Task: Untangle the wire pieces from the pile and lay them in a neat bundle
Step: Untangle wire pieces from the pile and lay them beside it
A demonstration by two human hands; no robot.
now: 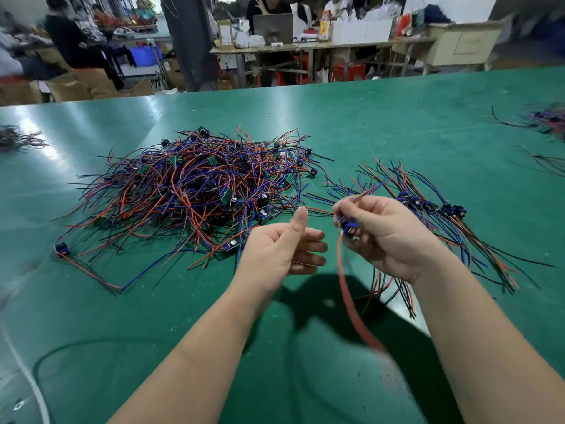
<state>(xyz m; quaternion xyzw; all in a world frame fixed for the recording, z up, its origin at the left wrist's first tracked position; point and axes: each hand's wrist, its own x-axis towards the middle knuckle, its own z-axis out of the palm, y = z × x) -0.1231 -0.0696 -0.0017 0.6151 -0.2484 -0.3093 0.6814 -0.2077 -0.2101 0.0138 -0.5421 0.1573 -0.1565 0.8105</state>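
Left hand (281,249) loose, right hand (385,237) clenched

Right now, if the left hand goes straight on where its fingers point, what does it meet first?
Probably the right hand and the wire piece it grips; the fingers of the left hand point at them. Depth is unclear.

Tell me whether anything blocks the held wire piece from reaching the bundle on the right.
Nothing visible does. The right hand grips the wire piece, and the bundle lies just beyond it on the green table.
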